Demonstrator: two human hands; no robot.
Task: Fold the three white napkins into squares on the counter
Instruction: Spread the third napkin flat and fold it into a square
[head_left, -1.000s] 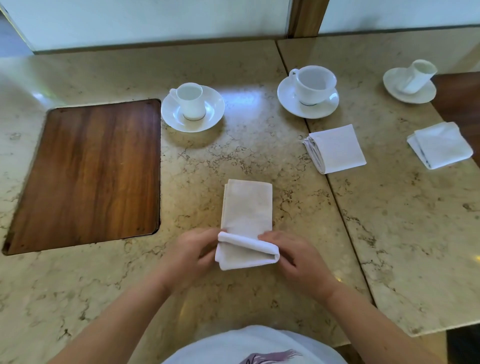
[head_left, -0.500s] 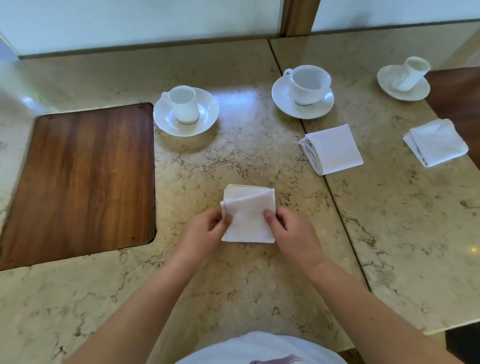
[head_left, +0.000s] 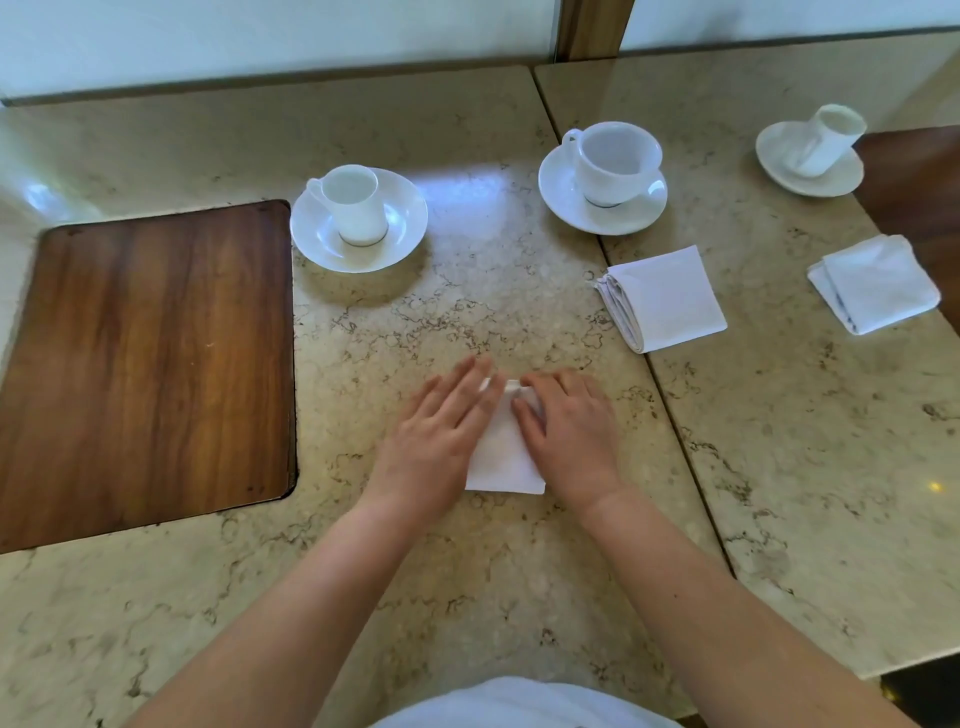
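A white napkin (head_left: 503, 457) lies folded into a small square on the marble counter (head_left: 467, 571) in front of me. My left hand (head_left: 441, 441) rests flat on its left side with fingers stretched out. My right hand (head_left: 569, 436) presses flat on its right side, so only the napkin's middle strip and near edge show. A second folded white napkin (head_left: 667, 299) lies to the right, past the counter seam. A third folded napkin (head_left: 878, 283) sits at the far right.
A small cup on a saucer (head_left: 358, 218) stands behind my hands, a wider cup on a saucer (head_left: 605, 176) to its right, and a tipped cup on a saucer (head_left: 810, 156) at far right. A wooden inset panel (head_left: 150, 358) fills the counter's left.
The napkin's near half was folded away from me onto the far half, making a square. Both hands then let go of the edge and moved on top, pressing it flat.
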